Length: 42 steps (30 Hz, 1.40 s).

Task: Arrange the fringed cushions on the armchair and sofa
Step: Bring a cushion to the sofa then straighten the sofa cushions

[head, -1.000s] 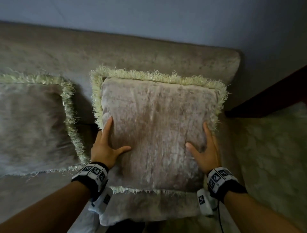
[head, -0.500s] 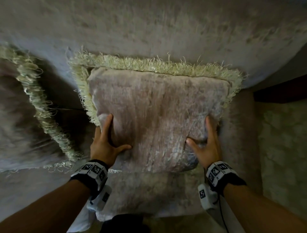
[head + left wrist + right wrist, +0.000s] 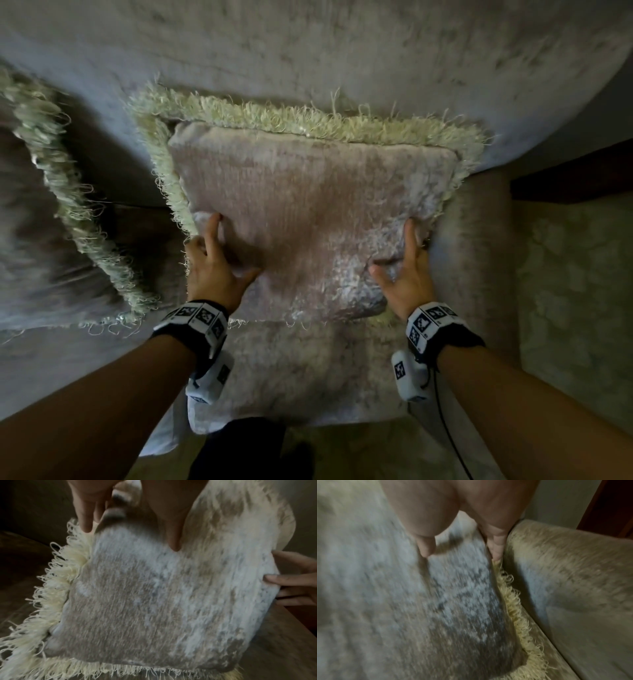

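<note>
Head view: from above, facing forward and steeply down onto the sofa [image 3: 342,51] seat and backrest, both forearms reaching in from below. Left wrist view: close along the left hand [image 3: 130,507], facing across the cushion [image 3: 154,601] toward the right hand [image 3: 298,580]. Right wrist view: very close along the right-hand fingers [image 3: 426,545], facing the cushion's right fringe [image 3: 518,609]. All three share the cushion.
</note>
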Available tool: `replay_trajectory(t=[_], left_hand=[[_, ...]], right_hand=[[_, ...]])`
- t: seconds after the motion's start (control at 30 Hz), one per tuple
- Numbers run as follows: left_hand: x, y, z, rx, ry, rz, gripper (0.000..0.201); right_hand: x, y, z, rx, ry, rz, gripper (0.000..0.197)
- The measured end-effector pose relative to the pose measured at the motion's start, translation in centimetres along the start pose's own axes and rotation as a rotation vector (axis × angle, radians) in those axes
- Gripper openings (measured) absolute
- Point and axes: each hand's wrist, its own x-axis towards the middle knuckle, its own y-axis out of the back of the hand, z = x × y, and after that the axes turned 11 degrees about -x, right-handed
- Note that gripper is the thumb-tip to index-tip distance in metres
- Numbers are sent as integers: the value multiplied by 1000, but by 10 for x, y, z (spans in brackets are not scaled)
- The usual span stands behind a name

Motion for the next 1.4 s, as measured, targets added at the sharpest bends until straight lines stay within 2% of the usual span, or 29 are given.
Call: replay_trajectory(t=[0.17, 0.23, 0.3, 0.37, 0.47, 0.67, 0.8, 0.93, 1.1, 1.4], left_hand=[[-24, 17, 23, 120, -71, 4, 82], [-37, 24, 37, 192, -97, -69, 65], [-55, 32, 53, 249, -131, -198, 59], [-80, 40, 68, 266, -191, -296, 56], [-130, 53, 94, 302, -277, -352, 55], [-261, 84, 127, 364, -388, -250, 53], [-346, 96, 138, 404, -425, -256, 54], [-408, 107, 145, 473, -465, -271, 57], [-445, 118, 154, 569, -523, -259, 56], [-460, 135, 159, 638, -577, -250, 56]], right_hand=[[-26, 30, 6, -242, 85, -99, 73], [-41, 46, 7, -274, 141, -192, 69], [-61, 63, 8, -299, 181, -252, 69], [-84, 80, 10, -304, 218, -247, 68], [-124, 106, 19, -329, 280, -185, 65], [-222, 154, 50, -387, 445, -88, 59], [-285, 177, 70, -430, 559, -95, 61], [-334, 197, 81, -482, 598, -65, 61], [-372, 210, 87, -542, 608, -19, 59], [-410, 212, 78, -584, 637, -5, 59]])
